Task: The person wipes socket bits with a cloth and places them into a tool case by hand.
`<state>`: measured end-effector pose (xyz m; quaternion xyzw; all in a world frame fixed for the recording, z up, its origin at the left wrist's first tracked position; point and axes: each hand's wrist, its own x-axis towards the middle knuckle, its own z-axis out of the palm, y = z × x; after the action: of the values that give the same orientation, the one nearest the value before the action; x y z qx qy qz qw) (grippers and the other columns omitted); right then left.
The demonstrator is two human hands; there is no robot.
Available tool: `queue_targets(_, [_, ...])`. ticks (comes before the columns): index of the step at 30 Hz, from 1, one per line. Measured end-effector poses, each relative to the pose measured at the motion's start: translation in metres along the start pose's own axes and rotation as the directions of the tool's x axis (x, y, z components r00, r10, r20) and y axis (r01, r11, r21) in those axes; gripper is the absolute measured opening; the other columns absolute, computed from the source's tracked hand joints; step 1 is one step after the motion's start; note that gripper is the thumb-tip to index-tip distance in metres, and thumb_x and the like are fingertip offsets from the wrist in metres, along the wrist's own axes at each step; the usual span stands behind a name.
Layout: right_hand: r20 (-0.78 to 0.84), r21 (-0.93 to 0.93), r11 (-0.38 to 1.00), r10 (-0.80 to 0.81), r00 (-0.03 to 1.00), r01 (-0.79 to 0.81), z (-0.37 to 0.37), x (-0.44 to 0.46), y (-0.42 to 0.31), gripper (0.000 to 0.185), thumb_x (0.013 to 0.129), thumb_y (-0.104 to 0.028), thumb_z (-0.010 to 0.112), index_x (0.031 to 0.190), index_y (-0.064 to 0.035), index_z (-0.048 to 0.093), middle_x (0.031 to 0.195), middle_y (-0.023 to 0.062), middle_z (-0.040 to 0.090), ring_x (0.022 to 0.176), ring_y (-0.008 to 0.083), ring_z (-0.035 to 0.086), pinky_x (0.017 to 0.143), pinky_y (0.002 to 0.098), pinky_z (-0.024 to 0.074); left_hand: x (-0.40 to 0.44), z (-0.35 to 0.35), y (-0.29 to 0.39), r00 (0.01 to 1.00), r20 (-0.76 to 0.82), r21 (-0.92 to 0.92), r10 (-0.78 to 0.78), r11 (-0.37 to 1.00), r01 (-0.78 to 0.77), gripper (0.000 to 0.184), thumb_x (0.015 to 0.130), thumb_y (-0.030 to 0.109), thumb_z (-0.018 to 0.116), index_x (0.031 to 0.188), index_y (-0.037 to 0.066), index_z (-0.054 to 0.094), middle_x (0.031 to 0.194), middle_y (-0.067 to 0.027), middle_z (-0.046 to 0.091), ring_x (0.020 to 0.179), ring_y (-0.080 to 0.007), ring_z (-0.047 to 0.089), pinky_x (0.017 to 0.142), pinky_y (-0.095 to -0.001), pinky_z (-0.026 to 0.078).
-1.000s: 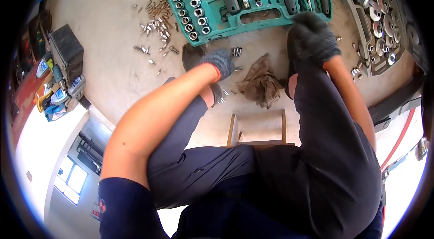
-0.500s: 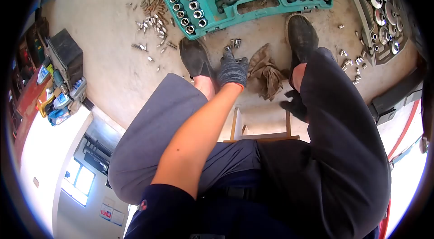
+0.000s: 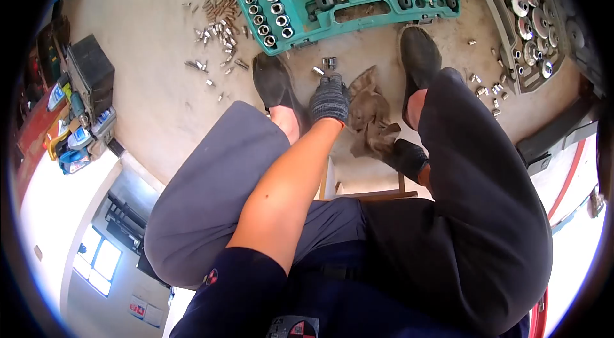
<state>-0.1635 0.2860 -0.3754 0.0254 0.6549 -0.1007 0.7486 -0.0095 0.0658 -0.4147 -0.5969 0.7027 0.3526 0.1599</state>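
My left hand [image 3: 329,101], in a grey knit glove, is low over the floor between my shoes. Its fingers are bent in and closed, and what they may hold is hidden beneath them. Just ahead of the fingertips lies a small socket [image 3: 318,71], with a pair of chrome sockets [image 3: 329,62] a little farther off. A crumpled brown rag [image 3: 369,108] is spread on the floor to the right of that hand. My right hand [image 3: 408,157], in a dark glove, reaches past my right leg and is closed on the rag's near corner.
Across the top is a green socket-set case [image 3: 358,18] with sockets, ratchets and bars. Loose bits [image 3: 220,24] lie to its left. More small sockets [image 3: 489,88] are scattered by a grey case [image 3: 537,37] on the right. A black box [image 3: 91,72] stands at the left.
My right hand has moved left and taken hold of the rag's near corner, shifting the cloth. My left hand has drawn back slightly from the small socket on the floor.
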Motion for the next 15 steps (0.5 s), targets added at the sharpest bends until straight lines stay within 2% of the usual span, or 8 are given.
queue_targets(4, [-0.236,0.129,0.982,-0.104,0.966,0.137,-0.043,-0.038,0.018,0.019,0.093,-0.024,0.055,0.091,-0.0062,0.059,0.074,0.0058,0.059,0.059,0.015,0.054,0.051,0.0303,0.0447,0.004,-0.005,0.012,0.995,0.046,0.118,-0.083,0.99,0.077,0.037,0.081,0.027,0.065,0.11,0.006,0.054,0.106,-0.0213,0.062,0.095,-0.0386,0.062,0.082,-0.0481,0.049])
queue_targets(6, [-0.361,0.172,0.954,-0.172,0.916,0.247,-0.068,-0.059,0.021,0.017,0.093,-0.023,0.054,0.092,-0.0064,0.059,0.075,0.0057,0.059,0.061,0.015,0.055,0.053,0.0303,0.0451,0.006,-0.023,0.015,0.977,0.212,-0.041,-0.02,0.999,0.03,0.039,0.08,0.027,0.066,0.112,0.007,0.054,0.104,-0.0181,0.065,0.096,-0.0339,0.064,0.082,-0.0454,0.05])
queue_targets(9, [-0.524,0.179,0.876,-0.299,0.797,0.447,-0.102,-0.096,0.016,0.016,0.093,-0.021,0.053,0.093,-0.0067,0.059,0.077,0.0056,0.06,0.063,0.0151,0.055,0.055,0.0304,0.0457,-0.002,-0.054,0.035,0.976,0.084,-0.267,0.203,0.948,-0.175,0.033,0.079,0.024,0.068,0.104,0.006,0.057,0.09,-0.0162,0.066,0.088,-0.0305,0.065,0.08,-0.0409,0.05])
queue_targets(10, [-0.572,0.168,0.839,-0.346,0.744,0.518,-0.113,-0.108,0.014,0.015,0.094,-0.021,0.053,0.094,-0.0068,0.06,0.077,0.0055,0.06,0.064,0.0151,0.055,0.056,0.0304,0.0459,-0.001,-0.066,0.049,0.951,0.021,-0.401,0.31,0.873,-0.276,0.031,0.078,0.022,0.069,0.102,0.006,0.058,0.09,-0.0158,0.065,0.084,-0.0294,0.065,0.079,-0.0394,0.051])
queue_targets(11, [-0.616,0.153,0.796,-0.386,0.687,0.585,-0.122,-0.119,0.012,0.015,0.094,-0.02,0.052,0.094,-0.007,0.06,0.078,0.0055,0.06,0.065,0.0152,0.055,0.056,0.0304,0.0461,0.01,-0.059,0.053,0.912,-0.044,-0.567,0.409,0.741,-0.359,0.026,0.084,0.013,0.066,0.106,0.004,0.058,0.09,-0.0114,0.066,0.07,-0.0187,0.066,0.061,-0.0317,0.054])
queue_targets(12, [-0.65,0.129,0.749,-0.431,0.626,0.65,-0.13,-0.131,0.009,0.015,0.094,-0.019,0.052,0.095,-0.0071,0.06,0.079,0.0055,0.06,0.066,0.0152,0.055,0.057,0.0304,0.0463,0.005,-0.078,0.074,0.89,-0.073,-0.568,0.449,0.715,-0.408,0.026,0.084,0.013,0.066,0.106,0.004,0.058,0.09,-0.0114,0.066,0.07,-0.0187,0.066,0.061,-0.0317,0.054])
queue_targets(14, [-0.692,0.061,0.647,-0.522,0.499,0.76,-0.144,-0.156,-0.004,0.014,0.094,-0.018,0.051,0.096,-0.0073,0.06,0.08,0.0054,0.06,0.068,0.0152,0.056,0.059,0.0305,0.0467,-0.031,-0.134,0.115,0.877,0.033,-0.931,0.479,0.334,-0.147,0.02,0.089,0.012,0.062,0.107,0.003,0.058,0.089,-0.0096,0.065,0.068,-0.0154,0.064,0.058,-0.0287,0.055])
queue_targets(15, [-0.698,0.013,0.595,-0.569,0.434,0.803,-0.151,-0.167,-0.011,0.014,0.094,-0.017,0.051,0.096,-0.0074,0.061,0.081,0.0054,0.06,0.069,0.0153,0.056,0.059,0.0305,0.0469,-0.049,-0.16,0.129,0.837,0.027,-0.941,0.547,0.297,-0.163,0.023,0.092,0.012,0.06,0.113,0.001,0.058,0.088,-0.0116,0.065,0.065,-0.0158,0.063,0.057,-0.0293,0.055])
